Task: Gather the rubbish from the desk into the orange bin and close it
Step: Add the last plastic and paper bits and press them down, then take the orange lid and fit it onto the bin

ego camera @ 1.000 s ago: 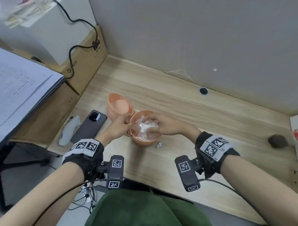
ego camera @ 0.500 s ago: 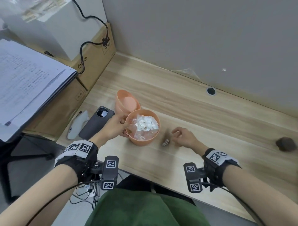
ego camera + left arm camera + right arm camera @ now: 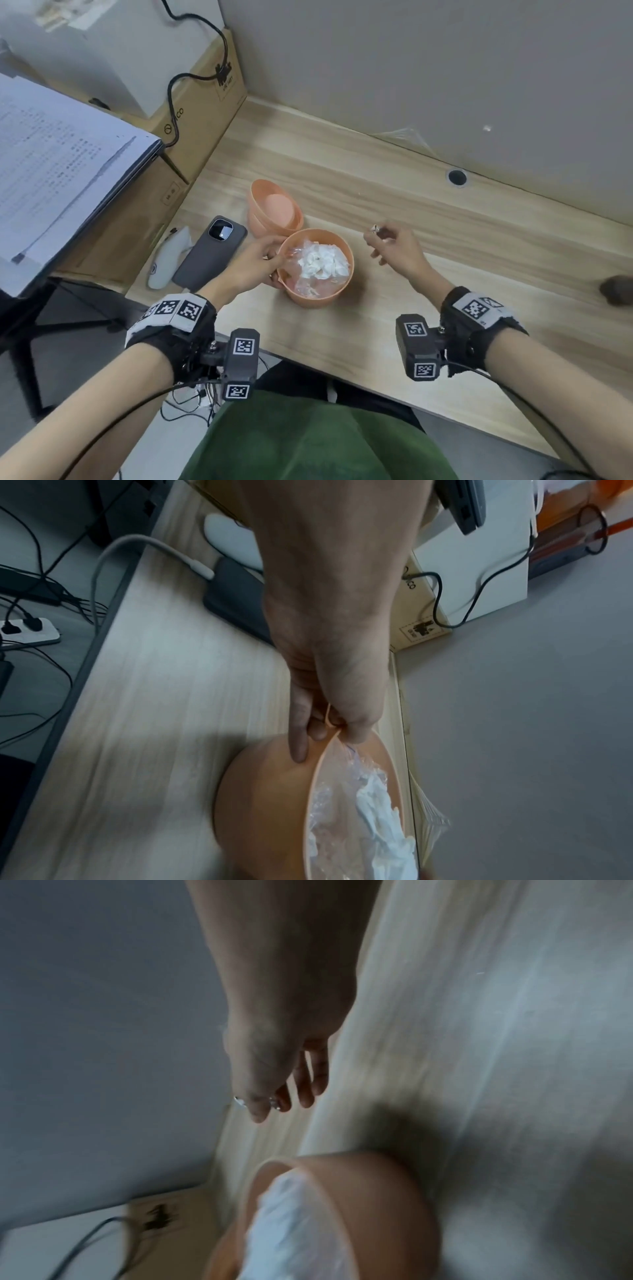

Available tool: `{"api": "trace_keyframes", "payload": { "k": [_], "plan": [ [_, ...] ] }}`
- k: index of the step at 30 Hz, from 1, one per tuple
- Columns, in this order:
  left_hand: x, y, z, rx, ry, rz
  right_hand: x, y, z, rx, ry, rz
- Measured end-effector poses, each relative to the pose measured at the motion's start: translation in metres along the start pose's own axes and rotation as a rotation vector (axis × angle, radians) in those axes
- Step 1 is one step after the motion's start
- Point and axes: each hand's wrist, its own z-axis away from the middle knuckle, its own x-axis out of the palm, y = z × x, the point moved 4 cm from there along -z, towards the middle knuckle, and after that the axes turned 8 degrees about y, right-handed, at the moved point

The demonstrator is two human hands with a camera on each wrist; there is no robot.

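Bin: the orange bin [image 3: 318, 294] sits on the wooden desk [image 3: 445, 240], near the front edge, with its top open.
Inside the bin: a clear plastic bag [image 3: 301, 284] and a lump of white tissue [image 3: 322, 265].
Left hand: the left hand [image 3: 251, 265] holds the near-left rim of the bin, thumb inside and fingers outside, pinching the bag edge too.
Right hand: the right hand [image 3: 394, 250] is up in the air, right of the bin. Its thumb and finger pinch a small shiny wrapper [image 3: 374, 228].
Lid: the orange lid [image 3: 274, 210] lies just behind the bin.
Other things: a dark phone [image 3: 210, 253] and a white mouse [image 3: 168, 258] lie left of the bin.
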Motion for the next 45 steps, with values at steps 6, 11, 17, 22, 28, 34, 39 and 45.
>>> {"api": "trace_keyframes", "payload": {
  "k": [6, 11, 17, 22, 28, 34, 39, 45],
  "plan": [
    [0.039, 0.021, -0.016, 0.056, -0.114, -0.032, -0.008, -0.065, 0.021, -0.344, -0.354, 0.254],
    [0.069, 0.037, -0.024, 0.046, -0.184, -0.035, -0.039, -0.05, 0.024, -0.352, -0.265, 0.264],
    [0.081, 0.05, -0.028, 0.002, -0.183, 0.019, -0.057, -0.04, 0.025, -0.348, -0.26, 0.298],
    [0.042, 0.052, -0.044, 0.086, 0.252, 0.042, -0.023, -0.03, 0.028, -0.329, -0.509, 0.637],
    [-0.011, 0.034, -0.051, 0.01, 0.63, 0.016, 0.003, -0.007, 0.025, -0.153, -0.641, 0.758],
    [-0.018, 0.014, -0.071, -0.154, 0.677, 0.012, -0.036, -0.036, 0.016, -0.153, -0.546, 0.428],
    [-0.013, 0.003, -0.087, -0.328, 0.649, 0.066, -0.075, -0.044, 0.01, -0.068, -0.327, 0.173],
    [0.01, -0.01, -0.108, -0.342, 0.454, 0.265, -0.084, 0.004, 0.021, 0.202, -0.175, 0.317]
  ]
}}
